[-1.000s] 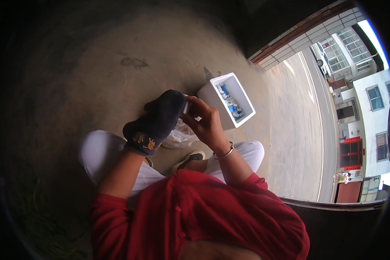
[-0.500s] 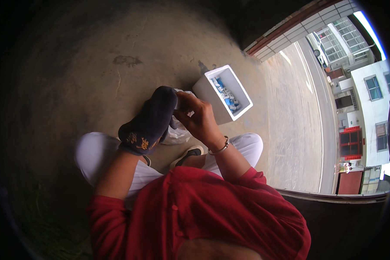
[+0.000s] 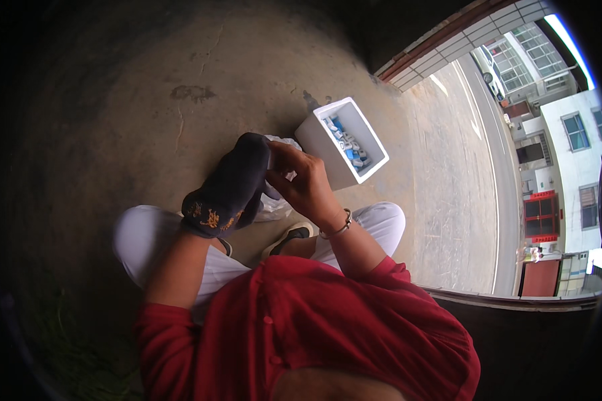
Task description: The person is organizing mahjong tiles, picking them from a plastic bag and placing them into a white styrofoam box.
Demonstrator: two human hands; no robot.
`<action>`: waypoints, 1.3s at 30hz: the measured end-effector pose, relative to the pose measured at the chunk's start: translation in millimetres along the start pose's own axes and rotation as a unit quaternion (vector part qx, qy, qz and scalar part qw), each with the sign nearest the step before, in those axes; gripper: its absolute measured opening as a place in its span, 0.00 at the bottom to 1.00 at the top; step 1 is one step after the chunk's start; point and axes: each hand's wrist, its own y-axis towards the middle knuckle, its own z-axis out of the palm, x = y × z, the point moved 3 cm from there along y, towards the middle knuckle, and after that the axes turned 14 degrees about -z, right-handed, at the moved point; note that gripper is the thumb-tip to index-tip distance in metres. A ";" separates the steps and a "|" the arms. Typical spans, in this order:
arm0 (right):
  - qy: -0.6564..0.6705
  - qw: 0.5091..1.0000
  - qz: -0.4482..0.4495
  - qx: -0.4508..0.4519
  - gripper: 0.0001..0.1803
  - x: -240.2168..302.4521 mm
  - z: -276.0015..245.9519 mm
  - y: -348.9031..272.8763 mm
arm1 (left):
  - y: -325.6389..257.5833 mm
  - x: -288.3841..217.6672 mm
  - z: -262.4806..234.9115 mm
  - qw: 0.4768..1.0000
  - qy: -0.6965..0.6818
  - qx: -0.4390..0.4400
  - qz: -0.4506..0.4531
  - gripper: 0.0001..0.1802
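Note:
A dark grey-black cloth piece [image 3: 229,179], shaped like a sock or mitt with gold figures near its open end, is pulled over my left hand. Only my left forearm [image 3: 177,271] shows below it, so the fingers inside are hidden. My right hand [image 3: 306,182], with a metal bracelet at the wrist, is closed at the far tip of the cloth. Its thumb and forefinger pinch there, with the fingertips partly covered. Under the hands a pale plastic bag [image 3: 271,208] lies on the floor between my feet.
A white foam box [image 3: 375,139] holding several small white and blue pieces stands beyond my right hand. My knees in white trousers [image 3: 373,227] flank the work. Concrete floor [image 3: 134,120] spreads around, and a street with a parked car [image 3: 489,72] lies to the right.
My hands hold almost the same pose at the cloth. The whole view has shifted very slightly, with the foam box a little higher in it.

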 end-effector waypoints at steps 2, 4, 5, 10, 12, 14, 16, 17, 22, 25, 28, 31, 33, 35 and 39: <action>0.009 1.000 0.013 0.007 0.25 -4.2 -0.5 -3.0 | -13.1 -24.6 -8.4 0.976 0.145 -0.072 0.148 0.20; 0.024 0.999 0.021 0.017 0.24 -4.7 2.0 -2.6 | -12.9 -25.9 -10.5 0.944 0.220 -0.110 0.218 0.20; 0.109 0.992 0.062 0.005 0.24 -8.0 1.3 -4.3 | -0.3 -13.7 -4.9 0.944 0.240 -0.110 0.198 0.20; 0.357 0.926 0.105 -0.067 0.20 -4.5 -0.8 2.5 | 14.7 -16.2 -2.3 0.976 0.198 -0.035 0.077 0.14; 0.401 0.903 0.127 -0.091 0.20 -8.5 -0.3 0.9 | 12.5 -22.0 -1.6 0.992 -0.047 0.043 -0.113 0.21; 0.463 0.866 0.148 -0.118 0.21 -13.8 2.1 -0.8 | 7.7 -43.8 -4.8 0.996 -0.017 0.025 -0.082 0.20; 0.420 0.890 0.146 -0.103 0.21 -10.5 3.1 0.2 | 5.6 -39.3 -4.0 0.987 -0.146 0.031 -0.059 0.19; 0.374 0.912 0.144 -0.092 0.20 -8.8 3.3 1.0 | 5.6 -36.4 -3.4 0.987 -0.145 0.027 -0.059 0.19; 0.368 0.916 0.141 -0.079 0.20 -7.6 6.5 2.7 | 13.2 -21.0 -5.6 0.966 0.176 -0.116 0.150 0.23; 0.429 0.889 0.135 -0.085 0.20 -15.0 6.9 0.4 | 18.1 -23.3 0.0 0.962 0.233 -0.088 0.114 0.23; 0.492 0.855 0.133 -0.096 0.19 -14.4 7.8 1.2 | 12.5 -30.8 -3.8 0.972 0.116 -0.135 0.151 0.18; 0.542 0.820 0.150 -0.107 0.20 -16.3 10.1 -0.6 | 14.5 -5.7 7.6 0.977 -0.211 -0.040 -0.021 0.19; 0.561 0.803 0.165 -0.116 0.20 -22.3 8.7 -4.6 | 7.5 -10.3 11.0 0.914 -0.390 0.029 -0.107 0.17; 0.658 0.728 0.169 -0.092 0.20 -24.2 8.6 -7.1 | 3.8 -22.4 9.4 0.808 -0.550 0.097 -0.187 0.15; 0.699 0.689 0.170 -0.088 0.20 -29.9 15.9 -12.1 | 4.6 -14.3 4.4 0.792 -0.547 0.163 -0.216 0.16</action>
